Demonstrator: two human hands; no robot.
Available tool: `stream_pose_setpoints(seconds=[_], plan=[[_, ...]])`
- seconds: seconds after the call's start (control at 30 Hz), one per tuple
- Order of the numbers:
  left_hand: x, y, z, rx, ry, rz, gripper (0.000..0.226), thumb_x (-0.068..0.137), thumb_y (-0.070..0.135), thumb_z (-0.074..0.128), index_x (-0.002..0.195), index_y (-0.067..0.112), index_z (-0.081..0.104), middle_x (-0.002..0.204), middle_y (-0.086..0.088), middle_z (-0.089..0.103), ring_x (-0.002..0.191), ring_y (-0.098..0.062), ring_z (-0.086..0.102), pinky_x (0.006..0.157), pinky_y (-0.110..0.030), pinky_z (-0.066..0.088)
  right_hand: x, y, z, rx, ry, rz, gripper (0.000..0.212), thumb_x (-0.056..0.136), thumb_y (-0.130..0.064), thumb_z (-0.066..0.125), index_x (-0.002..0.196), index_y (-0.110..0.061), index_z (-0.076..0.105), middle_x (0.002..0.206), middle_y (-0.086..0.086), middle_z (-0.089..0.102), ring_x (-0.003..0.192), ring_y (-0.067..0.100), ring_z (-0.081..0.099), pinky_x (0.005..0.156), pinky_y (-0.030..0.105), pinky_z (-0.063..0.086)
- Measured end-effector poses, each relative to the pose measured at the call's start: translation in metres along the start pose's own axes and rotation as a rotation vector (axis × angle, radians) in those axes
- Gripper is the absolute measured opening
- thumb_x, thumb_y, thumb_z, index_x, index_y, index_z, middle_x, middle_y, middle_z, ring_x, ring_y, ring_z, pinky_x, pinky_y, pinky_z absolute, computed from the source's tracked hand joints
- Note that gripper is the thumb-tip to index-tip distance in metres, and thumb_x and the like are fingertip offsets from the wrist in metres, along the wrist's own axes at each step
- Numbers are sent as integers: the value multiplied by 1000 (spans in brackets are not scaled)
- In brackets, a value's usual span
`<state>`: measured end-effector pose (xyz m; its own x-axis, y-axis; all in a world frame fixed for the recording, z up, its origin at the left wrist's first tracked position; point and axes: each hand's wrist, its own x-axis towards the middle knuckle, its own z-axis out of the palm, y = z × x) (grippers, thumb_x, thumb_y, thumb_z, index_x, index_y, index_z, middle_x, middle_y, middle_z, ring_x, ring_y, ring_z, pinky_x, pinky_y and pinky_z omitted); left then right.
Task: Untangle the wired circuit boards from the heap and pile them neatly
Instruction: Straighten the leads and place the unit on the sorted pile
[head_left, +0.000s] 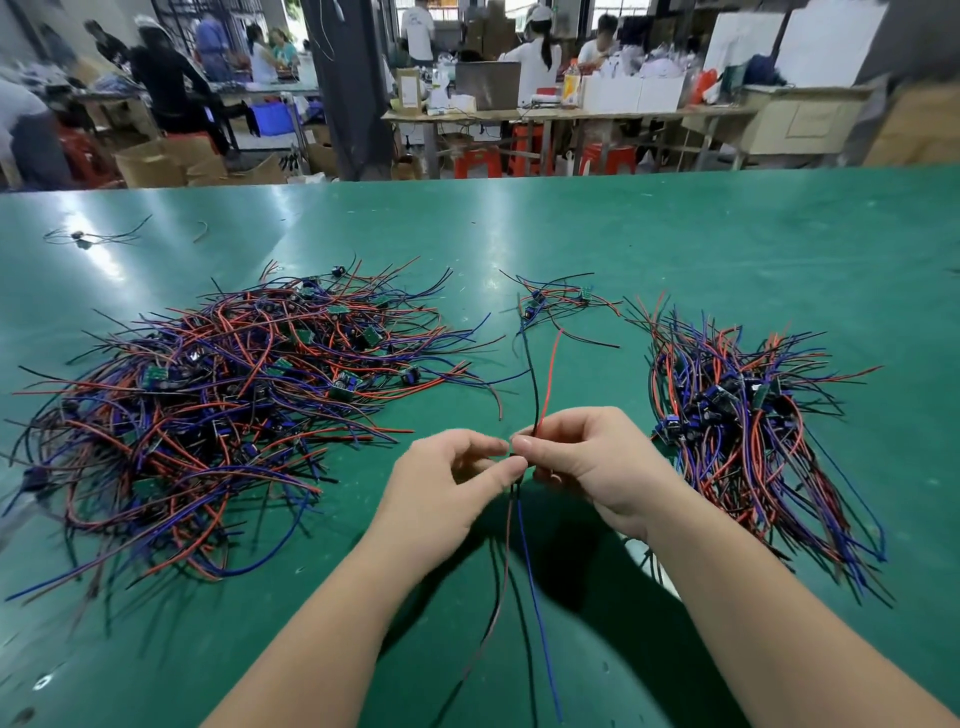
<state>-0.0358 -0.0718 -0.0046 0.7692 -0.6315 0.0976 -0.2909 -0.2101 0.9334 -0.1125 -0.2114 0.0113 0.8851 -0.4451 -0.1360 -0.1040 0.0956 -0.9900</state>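
Note:
A big tangled heap (218, 400) of small green circuit boards with red, blue and black wires lies on the left of the green table (675, 249). An orderly pile (748, 415) of such boards, wires lying roughly parallel, sits on the right. Between them, near the table's middle, my left hand (447, 488) and my right hand (592, 467) both pinch one small wired board (515, 457), mostly hidden by my fingertips. Its red and black wires rise away from me; blue and dark wires hang toward me.
A small cluster of two or three wired boards (550, 304) lies farther back between the piles. A stray black wire (88, 236) rests at the far left. Beyond the table's far edge are workbenches, red stools, cardboard boxes and several people.

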Motion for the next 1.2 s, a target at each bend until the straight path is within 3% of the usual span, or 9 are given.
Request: stream_pose_setpoints(seconds=[0.1,0.23,0.4,0.57,0.73,0.9,1.0,1.07,1.2], plan=[[-3,4,2,-148,-35,-65,10,77,17,77,85,13,74,75,-2,75,64,-6,63,66,-20,49,0,2,2,35,-9,46,6,76,-5,73,74,-1,70,64,11,61,52,13,48,51,19,41],[-4,10,3,-255,-122,-143,4,78,11,76,77,9,72,62,0,70,51,-4,59,53,-15,45,1,-5,-8,100,60,101,9,77,-2,70,69,0,66,55,7,62,43,10,55,46,17,47],[-11,13,2,-235,-401,-157,9,76,9,77,71,14,72,63,-1,69,52,-7,62,52,-16,47,4,-21,-37,215,257,62,4,75,3,68,75,2,64,55,6,65,48,13,63,49,22,55],[-13,15,-1,-199,-531,-147,6,77,10,77,79,13,72,67,-2,70,56,-8,63,57,-17,49,3,-27,-57,277,370,39,7,73,4,70,75,-1,65,55,6,66,48,13,64,48,20,53],[-14,16,-5,-148,-583,-140,21,81,10,74,101,11,68,68,-4,67,57,-11,60,59,-19,46,2,-27,-52,359,360,-12,9,77,1,69,77,1,60,52,8,63,50,21,67,42,17,50],[-19,18,-5,-186,-618,-84,14,80,8,71,91,16,70,59,3,63,54,-12,56,59,-20,45,4,-25,-45,336,253,76,22,92,-15,58,75,-1,57,49,8,60,47,22,66,38,17,47],[-21,22,-3,-439,-593,-57,13,76,8,69,82,19,72,66,0,66,61,-14,61,62,-22,51,7,-21,-41,261,210,147,37,99,-29,46,79,0,58,55,12,63,45,18,64,39,20,49],[-19,26,-3,-581,-531,-60,12,74,10,70,78,20,73,71,-4,69,63,-15,63,64,-23,52,7,-15,-39,125,172,130,31,96,-23,53,77,1,57,61,16,61,43,17,61,40,21,49],[-7,27,-1,-899,-135,-201,11,67,15,73,78,14,71,77,-11,70,58,-12,65,59,-21,55,-3,-8,-26,-220,-113,-28,16,73,-2,77,67,-6,62,54,8,62,44,12,57,45,20,46]])
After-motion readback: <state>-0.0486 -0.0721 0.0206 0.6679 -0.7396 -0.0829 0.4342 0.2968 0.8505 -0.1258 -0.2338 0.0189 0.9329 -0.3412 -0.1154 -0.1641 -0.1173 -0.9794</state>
